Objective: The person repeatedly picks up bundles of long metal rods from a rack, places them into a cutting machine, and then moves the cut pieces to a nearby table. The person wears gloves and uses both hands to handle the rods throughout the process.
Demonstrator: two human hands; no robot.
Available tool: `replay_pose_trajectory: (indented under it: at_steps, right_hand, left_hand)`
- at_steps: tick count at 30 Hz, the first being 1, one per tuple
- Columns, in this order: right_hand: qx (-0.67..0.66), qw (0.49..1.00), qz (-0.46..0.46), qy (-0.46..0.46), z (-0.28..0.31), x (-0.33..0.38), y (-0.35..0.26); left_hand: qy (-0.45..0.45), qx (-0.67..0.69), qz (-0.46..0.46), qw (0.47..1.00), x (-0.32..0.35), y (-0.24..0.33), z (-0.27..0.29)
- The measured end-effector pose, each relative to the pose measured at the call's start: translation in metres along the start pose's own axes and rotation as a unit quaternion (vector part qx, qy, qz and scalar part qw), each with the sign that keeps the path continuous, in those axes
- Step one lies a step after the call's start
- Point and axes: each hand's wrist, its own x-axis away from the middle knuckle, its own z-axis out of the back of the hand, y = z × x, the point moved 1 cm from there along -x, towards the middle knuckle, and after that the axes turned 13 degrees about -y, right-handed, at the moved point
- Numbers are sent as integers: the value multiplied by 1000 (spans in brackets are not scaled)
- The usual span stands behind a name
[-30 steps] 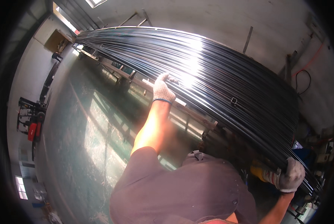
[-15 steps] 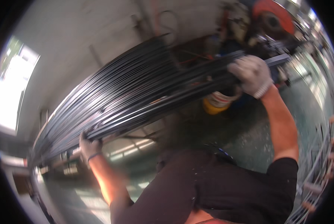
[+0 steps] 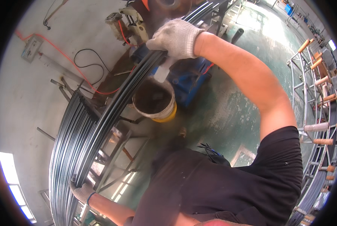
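- Two hands in white gloves hold a big bunch of long, thin, dark metal rods (image 3: 100, 124).
- The right hand (image 3: 176, 37) is up high, near the top of the view. Its fingers are curled tight over the rods.
- The left hand (image 3: 82, 191) is down low, near the bottom left. It grips the same bunch from below, with its fingers wrapped around a few rods.
- The rods bend in a long curve from the top, by the right hand, down to the bottom left corner.
- Part of the bunch lies on a metal frame (image 3: 115, 150) that stands on the floor.
- A round bucket (image 3: 154, 101) with a yellow bottom stands just beside the rods, below the right hand. It looks dark inside.
- A blue machine (image 3: 189, 81) sits behind the bucket.
- An orange cable (image 3: 63, 56) and a black cable (image 3: 87, 60) run along the pale wall on the left.
- The floor (image 3: 228, 109) is green and a bit shiny.
- On the far right stands a grey metal rack (image 3: 311, 113) with orange and white pegs sticking out.
- The person wears a black shirt (image 3: 228, 188) with short sleeves.
- A bright window (image 3: 14, 180) shows at the lower left edge.
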Motion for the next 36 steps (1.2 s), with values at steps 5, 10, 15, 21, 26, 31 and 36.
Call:
replay_pose_trajectory:
  at_steps: [5, 10, 15, 21, 26, 31, 36]
  right_hand:
    - [-63, 986, -4, -152, 28, -3, 95]
    - [-45, 984, 19, -171, 11, -8, 193]
    - [-62, 990, 82, -92, -46, 32, 295]
    - [-27, 976, 65, -205, -140, 68, 388]
    - [-125, 987, 16, -99, -202, 94, 452]
    - [-113, 991, 20, -75, -222, 74, 463]
    - [-117, 987, 18, -111, -230, 59, 465]
  left_hand:
    - [-8, -360, -121, 925, 70, 8, -107]
    - [11, -446, -56, 893, 173, 49, -233]
    - [-11, -464, -167, 870, 213, 12, -317]
    - [-28, 477, 121, 870, 253, -55, -421]
    - [3, 531, 152, 834, 278, -67, -480]
    - [3, 541, 162, 825, 274, -68, -511]
    - [-82, 529, 146, 832, 280, -94, -495]
